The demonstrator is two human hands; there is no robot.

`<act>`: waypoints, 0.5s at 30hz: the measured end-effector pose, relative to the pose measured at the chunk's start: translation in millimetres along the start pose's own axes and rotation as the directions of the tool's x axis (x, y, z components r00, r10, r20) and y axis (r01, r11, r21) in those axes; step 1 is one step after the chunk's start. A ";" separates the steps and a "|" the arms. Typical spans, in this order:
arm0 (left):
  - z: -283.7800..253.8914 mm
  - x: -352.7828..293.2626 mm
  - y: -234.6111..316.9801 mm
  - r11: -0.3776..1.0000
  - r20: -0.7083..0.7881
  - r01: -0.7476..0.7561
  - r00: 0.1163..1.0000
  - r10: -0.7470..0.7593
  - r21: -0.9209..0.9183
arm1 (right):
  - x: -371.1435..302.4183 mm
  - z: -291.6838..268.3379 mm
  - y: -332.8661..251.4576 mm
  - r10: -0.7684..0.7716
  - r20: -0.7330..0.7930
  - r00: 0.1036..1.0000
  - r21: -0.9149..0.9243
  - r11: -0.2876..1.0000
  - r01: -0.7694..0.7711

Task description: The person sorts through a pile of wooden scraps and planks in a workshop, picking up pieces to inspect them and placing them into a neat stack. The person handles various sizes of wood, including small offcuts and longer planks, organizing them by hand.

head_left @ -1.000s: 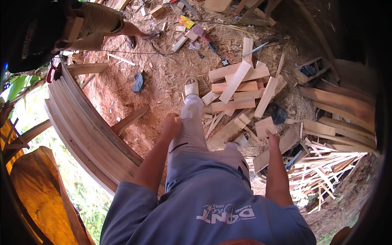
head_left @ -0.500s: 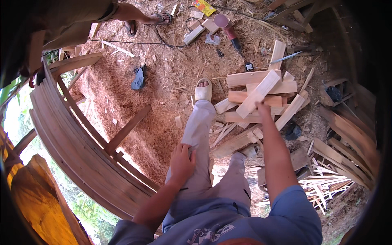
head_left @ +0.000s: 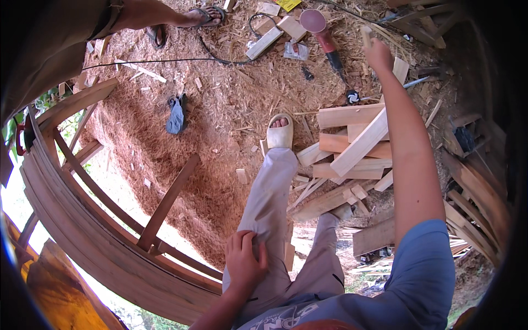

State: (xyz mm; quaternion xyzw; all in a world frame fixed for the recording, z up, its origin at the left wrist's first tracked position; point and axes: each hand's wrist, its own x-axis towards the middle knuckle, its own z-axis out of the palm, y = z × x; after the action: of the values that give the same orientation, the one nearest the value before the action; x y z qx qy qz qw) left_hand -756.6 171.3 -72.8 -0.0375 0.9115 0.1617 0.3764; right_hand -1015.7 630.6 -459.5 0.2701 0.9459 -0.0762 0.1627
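Observation:
My right hand (head_left: 379, 54) is stretched far forward over the ground, closed round a short piece of pale wood (head_left: 366, 37) that stands up past the fingers. Below that arm lies a loose heap of sawn boards; a long pale board (head_left: 360, 144) slants across a reddish board (head_left: 334, 143), and my forearm covers part of the heap. My left hand (head_left: 246, 256) rests on my left thigh, its fingers lying over the trouser cloth and holding nothing.
A red and black angle grinder (head_left: 326, 43) with a round disc lies ahead. Dark cable (head_left: 159, 60) crosses the shavings near a crumpled bluish-black bag (head_left: 176, 116). Stacked curved planks (head_left: 99, 247) stand on the left. Another person's sandalled foot (head_left: 202, 17) is at upper left.
My right hand has left the board heap and swung forward, now with a short piece of wood in it. My left hand stays on the thigh. The view has shifted slightly.

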 end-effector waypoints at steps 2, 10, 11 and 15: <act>-3.7 5.5 -2.7 1.000 0.019 0.024 1.000 -0.024 -0.004 | 0.2 14.0 -22.1 -0.039 0.122 0.992 -0.039 0.998 0.044; -13.7 28.0 -15.4 0.999 0.028 0.045 0.999 -0.045 0.000 | -14.1 114.2 -122.8 -0.249 0.298 0.921 0.131 0.967 0.219; -15.0 29.8 -18.4 0.999 0.042 0.054 0.998 -0.054 0.004 | -16.9 125.7 -133.9 -0.272 0.273 0.923 0.145 0.960 0.239; -17.1 36.1 -28.7 0.996 0.052 0.084 0.995 -0.084 0.002 | -1.3 132.3 -182.0 -0.106 0.222 0.969 0.181 0.981 0.066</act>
State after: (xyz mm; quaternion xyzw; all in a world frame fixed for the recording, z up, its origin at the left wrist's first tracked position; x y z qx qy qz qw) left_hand -788.4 140.6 -94.3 -0.0717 0.8989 0.1466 0.4067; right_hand -1076.9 445.9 -572.6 0.2313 0.9214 -0.1954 0.2438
